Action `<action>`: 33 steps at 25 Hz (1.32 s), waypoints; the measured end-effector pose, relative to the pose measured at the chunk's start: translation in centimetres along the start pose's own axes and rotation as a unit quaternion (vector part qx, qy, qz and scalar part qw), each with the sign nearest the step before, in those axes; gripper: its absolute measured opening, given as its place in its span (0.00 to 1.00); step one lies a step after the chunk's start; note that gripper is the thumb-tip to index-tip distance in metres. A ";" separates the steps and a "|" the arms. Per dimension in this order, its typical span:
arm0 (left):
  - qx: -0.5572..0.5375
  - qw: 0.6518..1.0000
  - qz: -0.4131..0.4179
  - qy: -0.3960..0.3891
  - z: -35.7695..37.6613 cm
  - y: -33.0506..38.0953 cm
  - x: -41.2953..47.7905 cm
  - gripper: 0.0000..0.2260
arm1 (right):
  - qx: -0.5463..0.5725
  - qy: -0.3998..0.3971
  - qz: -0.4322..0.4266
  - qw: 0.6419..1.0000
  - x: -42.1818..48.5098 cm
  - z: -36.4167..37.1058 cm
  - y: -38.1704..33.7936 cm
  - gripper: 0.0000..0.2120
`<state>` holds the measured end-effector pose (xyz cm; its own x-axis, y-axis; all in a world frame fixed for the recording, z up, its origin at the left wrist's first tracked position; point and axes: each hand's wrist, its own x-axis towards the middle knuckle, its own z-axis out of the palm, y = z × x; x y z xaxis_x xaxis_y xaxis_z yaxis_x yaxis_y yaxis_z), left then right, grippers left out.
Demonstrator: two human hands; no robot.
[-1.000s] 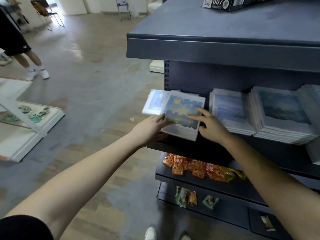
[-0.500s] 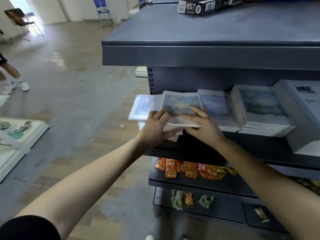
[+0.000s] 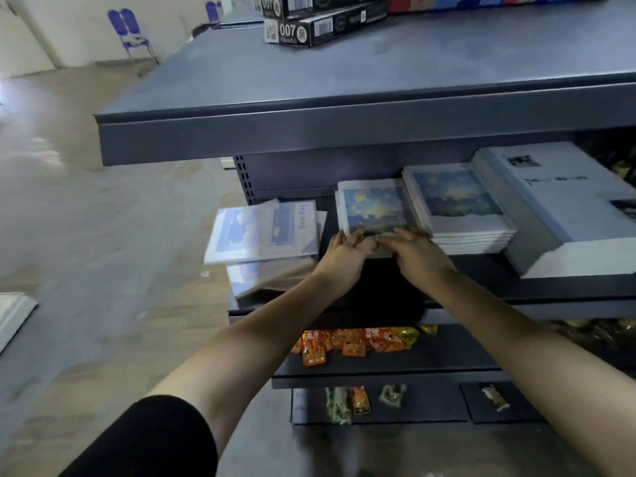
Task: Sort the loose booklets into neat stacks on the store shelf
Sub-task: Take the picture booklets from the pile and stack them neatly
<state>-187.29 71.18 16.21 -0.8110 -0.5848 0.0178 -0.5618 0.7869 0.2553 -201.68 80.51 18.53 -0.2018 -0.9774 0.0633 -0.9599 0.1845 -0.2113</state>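
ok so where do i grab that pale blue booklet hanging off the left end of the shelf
Take the pale blue booklet by its left edge, coming from the left end of the shelf. It lies flat and askew on other loose booklets, and that edge juts past the shelf end, so fingers can likely slip under it with a thumb on top.

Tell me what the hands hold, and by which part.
Both the left hand and right hand meet the starry booklet at its near edge; blur hides any grip.
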 end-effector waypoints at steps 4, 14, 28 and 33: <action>-0.006 0.998 -0.050 -0.039 -0.4 1.1 1.2 0.26 | 0.022 -0.028 0.033 0.999 1.1 -0.5 -1.0 0.26; 0.079 0.991 -0.012 -0.109 -3.2 0.5 2.2 0.24 | -0.045 -0.066 0.128 0.989 2.7 -0.4 -3.3 0.21; 0.024 0.973 -0.218 -0.068 -6.9 -15.6 -9.9 0.22 | -0.011 -0.059 -0.090 0.994 6.2 4.1 -18.3 0.25; 0.016 0.987 -0.159 0.011 -6.6 -17.2 -12.3 0.27 | -0.114 -0.079 -0.067 0.988 7.7 5.5 -21.5 0.19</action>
<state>-166.54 63.56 17.95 -0.5897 -0.8068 -0.0368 -0.7924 0.5691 0.2198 -181.56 68.42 18.16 -0.0551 -0.9952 -0.0815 -0.9984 0.0541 0.0141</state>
